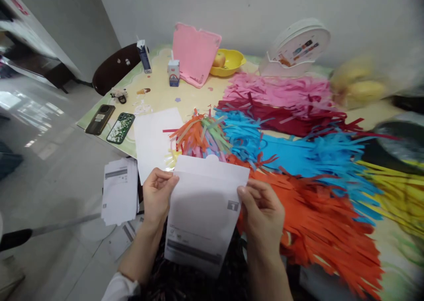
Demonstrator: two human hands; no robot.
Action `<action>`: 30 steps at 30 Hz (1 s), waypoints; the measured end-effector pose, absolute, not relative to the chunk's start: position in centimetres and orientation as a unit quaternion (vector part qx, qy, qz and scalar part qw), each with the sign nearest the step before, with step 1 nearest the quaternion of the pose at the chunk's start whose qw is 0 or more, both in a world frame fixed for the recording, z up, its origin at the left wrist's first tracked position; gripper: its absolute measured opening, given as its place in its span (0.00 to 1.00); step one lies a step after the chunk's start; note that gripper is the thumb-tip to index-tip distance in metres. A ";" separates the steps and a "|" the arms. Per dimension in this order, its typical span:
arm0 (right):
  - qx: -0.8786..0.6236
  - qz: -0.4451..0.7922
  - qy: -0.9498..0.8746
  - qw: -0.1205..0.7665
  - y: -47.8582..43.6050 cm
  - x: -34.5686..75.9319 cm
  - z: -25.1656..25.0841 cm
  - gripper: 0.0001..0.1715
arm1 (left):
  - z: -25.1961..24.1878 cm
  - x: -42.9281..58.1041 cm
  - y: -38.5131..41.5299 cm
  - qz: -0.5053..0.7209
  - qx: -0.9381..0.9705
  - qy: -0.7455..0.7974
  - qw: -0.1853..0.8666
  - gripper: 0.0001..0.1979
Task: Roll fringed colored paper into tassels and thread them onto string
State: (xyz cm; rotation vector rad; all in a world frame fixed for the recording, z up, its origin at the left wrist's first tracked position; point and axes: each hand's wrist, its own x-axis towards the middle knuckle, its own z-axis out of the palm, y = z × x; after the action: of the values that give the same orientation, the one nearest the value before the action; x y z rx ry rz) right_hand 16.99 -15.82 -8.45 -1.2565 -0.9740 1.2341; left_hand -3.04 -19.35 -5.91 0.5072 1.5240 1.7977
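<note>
Between my two hands I hold a white printed paper envelope (202, 203), tilted toward me over my lap, its open top edge and flap facing the table. My left hand (159, 192) pinches its upper left edge between thumb and fingers. At the upper right edge, my right hand (261, 208) grips it the same way, beside a small grey box with the number 1. Just beyond the envelope lies a bunch of mixed-colour paper strips (198, 135), partly on a plain white sheet (157, 135). Whether anything is inside the envelope cannot be seen.
Fringed paper in orange (321, 217), blue (294, 153), dark red (285, 120) and pink (281, 93) covers the table's right side. Two phones (121, 127) lie at the left edge. A stack of similar envelopes (119, 192) sits below them. A pink tablet case (195, 53) stands behind.
</note>
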 end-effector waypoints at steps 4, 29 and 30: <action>-0.502 0.539 -0.416 0.532 -15.6 17.7 -8.7 0.16 | -5.6 -4.0 -19.4 0.653 0.206 0.569 0.456 0.18; -0.331 0.531 -0.700 0.343 -12.4 19.2 -5.6 0.19 | -2.7 -8.7 -19.4 0.402 0.581 0.542 0.455 0.14; -0.333 0.543 -0.702 0.319 -12.4 19.1 -5.5 0.20 | -2.6 -8.8 -19.5 0.392 0.590 0.546 0.447 0.15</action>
State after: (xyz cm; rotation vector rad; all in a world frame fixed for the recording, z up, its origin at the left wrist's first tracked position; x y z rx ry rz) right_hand 19.10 -12.42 -5.53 -0.8750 -1.8464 1.4275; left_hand -8.76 -19.48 -2.60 1.4616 1.3514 0.9694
